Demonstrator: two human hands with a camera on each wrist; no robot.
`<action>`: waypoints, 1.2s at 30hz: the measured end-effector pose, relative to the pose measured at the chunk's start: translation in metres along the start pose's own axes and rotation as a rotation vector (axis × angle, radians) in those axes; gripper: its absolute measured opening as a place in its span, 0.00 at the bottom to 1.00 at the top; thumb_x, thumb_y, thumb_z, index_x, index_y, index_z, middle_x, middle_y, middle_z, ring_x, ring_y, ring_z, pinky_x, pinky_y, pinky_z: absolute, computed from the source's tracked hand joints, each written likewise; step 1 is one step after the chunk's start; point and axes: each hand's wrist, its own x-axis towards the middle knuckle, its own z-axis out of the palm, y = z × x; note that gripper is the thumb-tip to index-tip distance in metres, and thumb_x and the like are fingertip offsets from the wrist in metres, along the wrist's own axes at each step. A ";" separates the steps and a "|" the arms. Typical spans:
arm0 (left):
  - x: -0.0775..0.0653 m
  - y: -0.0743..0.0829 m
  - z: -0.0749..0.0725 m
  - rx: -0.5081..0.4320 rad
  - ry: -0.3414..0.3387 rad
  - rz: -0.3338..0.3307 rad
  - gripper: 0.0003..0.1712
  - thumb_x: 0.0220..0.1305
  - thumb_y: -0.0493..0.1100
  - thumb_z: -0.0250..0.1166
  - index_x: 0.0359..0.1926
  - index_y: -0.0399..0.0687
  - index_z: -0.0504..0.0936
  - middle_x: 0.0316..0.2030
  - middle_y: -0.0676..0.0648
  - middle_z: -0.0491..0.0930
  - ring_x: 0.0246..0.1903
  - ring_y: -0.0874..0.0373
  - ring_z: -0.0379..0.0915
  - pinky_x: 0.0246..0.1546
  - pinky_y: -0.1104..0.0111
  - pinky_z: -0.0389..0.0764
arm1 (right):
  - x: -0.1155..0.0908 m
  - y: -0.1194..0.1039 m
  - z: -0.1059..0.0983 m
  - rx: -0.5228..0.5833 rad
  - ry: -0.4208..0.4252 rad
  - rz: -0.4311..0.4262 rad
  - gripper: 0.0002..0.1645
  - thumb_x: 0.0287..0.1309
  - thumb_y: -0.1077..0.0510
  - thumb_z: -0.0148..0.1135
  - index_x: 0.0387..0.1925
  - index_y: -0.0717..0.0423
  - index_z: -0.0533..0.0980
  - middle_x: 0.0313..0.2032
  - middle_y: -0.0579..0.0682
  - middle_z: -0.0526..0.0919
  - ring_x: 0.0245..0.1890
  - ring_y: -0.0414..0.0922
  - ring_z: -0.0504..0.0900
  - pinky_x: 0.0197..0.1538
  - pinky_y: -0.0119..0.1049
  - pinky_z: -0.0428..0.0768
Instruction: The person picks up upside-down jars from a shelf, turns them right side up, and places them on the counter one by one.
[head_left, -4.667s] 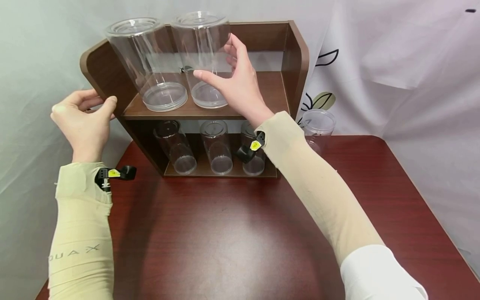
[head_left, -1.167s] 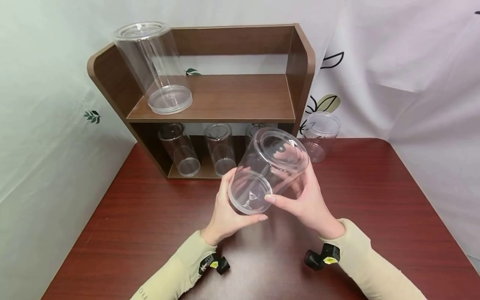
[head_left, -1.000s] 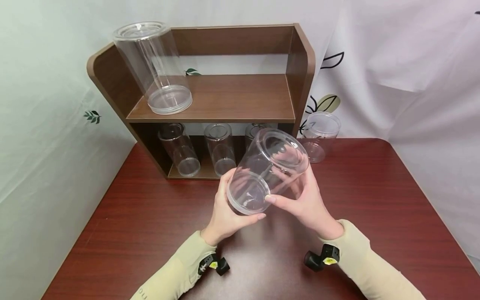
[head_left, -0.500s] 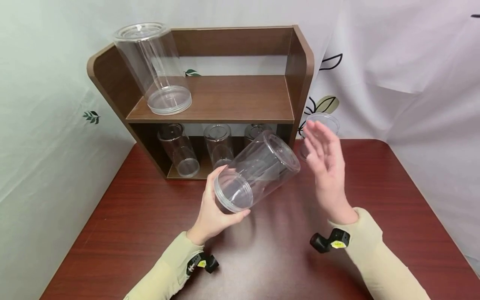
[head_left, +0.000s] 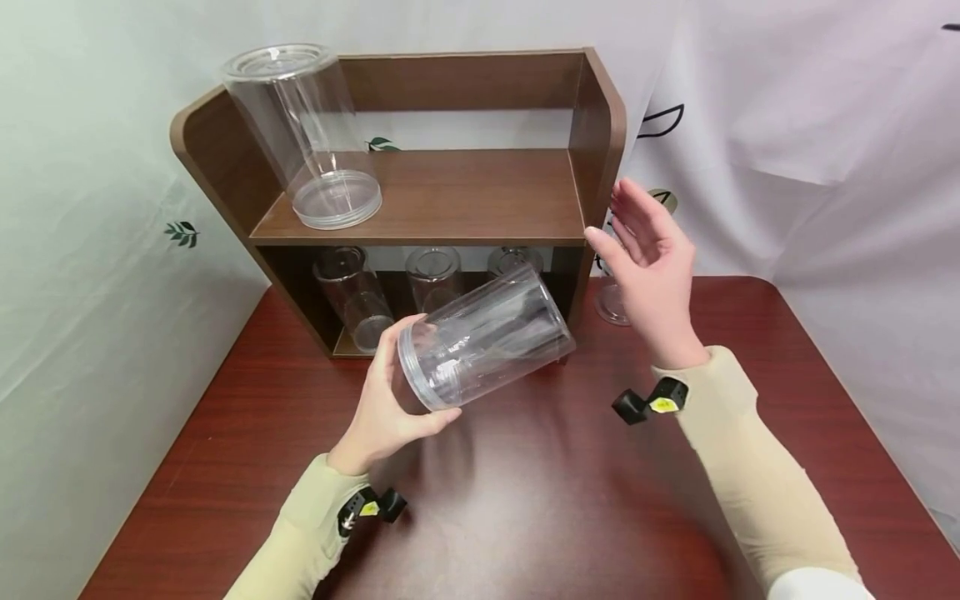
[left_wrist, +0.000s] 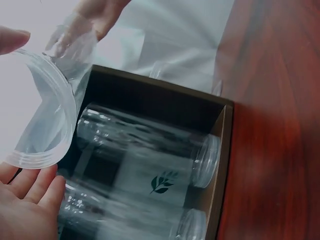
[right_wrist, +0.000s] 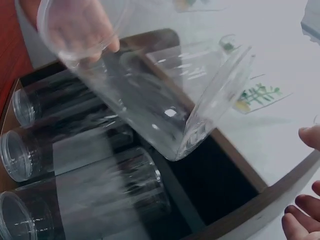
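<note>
My left hand (head_left: 375,412) grips a clear plastic jar (head_left: 487,337) around its ridged end, holding it in the air in front of the shelf. The jar lies tilted almost on its side, its other end pointing right. In the left wrist view, the fingers (left_wrist: 40,192) and thumb sit on either side of the jar's ridged rim (left_wrist: 67,115). My right hand (head_left: 656,275) is raised beside the shelf's right side panel, holding nothing, its fingers loosely bent. Behind it, another clear jar (head_left: 613,307) on the table is mostly hidden.
A brown two-tier shelf (head_left: 472,196) stands at the back of the red-brown table (head_left: 247,467). One large jar (head_left: 311,125) stands upper left. Below are smaller jars (head_left: 352,292), the right one partly hidden by the held jar. A white curtain (head_left: 825,150) hangs behind.
The jar came off the upper shelf into both hands. The right hand then let go and rose toward the shelf's right side. The left hand moved left, tipping the jar flatter.
</note>
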 end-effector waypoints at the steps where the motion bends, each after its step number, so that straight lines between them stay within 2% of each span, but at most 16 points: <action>1: 0.001 0.001 -0.001 -0.005 0.001 0.002 0.64 0.32 0.29 0.83 0.74 0.46 0.62 0.62 0.42 0.71 0.61 0.45 0.68 0.65 0.62 0.69 | 0.002 0.002 0.002 0.002 0.006 0.006 0.35 0.53 0.74 0.71 0.65 0.62 0.76 0.61 0.58 0.79 0.62 0.52 0.77 0.67 0.42 0.72; 6: 0.004 0.003 -0.008 -0.047 0.011 0.036 0.64 0.31 0.25 0.80 0.73 0.38 0.60 0.64 0.38 0.67 0.62 0.45 0.65 0.67 0.61 0.67 | 0.007 0.012 0.009 -0.013 0.056 0.003 0.33 0.52 0.74 0.72 0.62 0.63 0.78 0.57 0.60 0.81 0.57 0.52 0.81 0.64 0.42 0.75; 9: 0.005 0.003 -0.012 -0.067 0.027 0.069 0.62 0.31 0.25 0.79 0.72 0.34 0.59 0.64 0.36 0.64 0.61 0.45 0.65 0.64 0.63 0.69 | 0.008 0.018 0.009 -0.034 0.079 -0.018 0.31 0.52 0.74 0.72 0.60 0.64 0.79 0.55 0.60 0.82 0.56 0.51 0.81 0.63 0.41 0.76; 16: 0.005 0.002 -0.025 0.022 0.073 0.114 0.61 0.31 0.28 0.80 0.72 0.34 0.63 0.65 0.35 0.66 0.61 0.41 0.68 0.63 0.62 0.70 | 0.007 0.022 0.007 -0.080 0.122 -0.036 0.29 0.52 0.73 0.74 0.58 0.63 0.81 0.52 0.60 0.85 0.51 0.49 0.85 0.58 0.40 0.80; 21: 0.006 0.010 -0.039 0.043 0.132 0.089 0.62 0.29 0.23 0.79 0.72 0.32 0.63 0.64 0.33 0.67 0.59 0.43 0.70 0.58 0.65 0.73 | 0.006 0.019 0.005 -0.117 0.126 -0.032 0.27 0.51 0.70 0.76 0.55 0.61 0.83 0.51 0.59 0.86 0.49 0.48 0.86 0.55 0.38 0.82; 29: 0.003 0.041 -0.058 0.047 0.241 0.052 0.56 0.32 0.16 0.72 0.70 0.27 0.63 0.61 0.29 0.68 0.57 0.46 0.69 0.56 0.68 0.73 | 0.005 0.015 0.005 -0.155 0.163 0.001 0.22 0.47 0.68 0.80 0.47 0.58 0.87 0.43 0.57 0.88 0.42 0.46 0.89 0.49 0.36 0.85; 36: 0.000 0.032 -0.089 0.039 0.344 0.060 0.58 0.30 0.13 0.72 0.71 0.32 0.67 0.63 0.32 0.69 0.58 0.41 0.67 0.58 0.68 0.73 | 0.005 0.011 0.007 -0.188 0.164 -0.013 0.21 0.46 0.67 0.81 0.46 0.58 0.88 0.42 0.56 0.89 0.41 0.45 0.89 0.48 0.35 0.85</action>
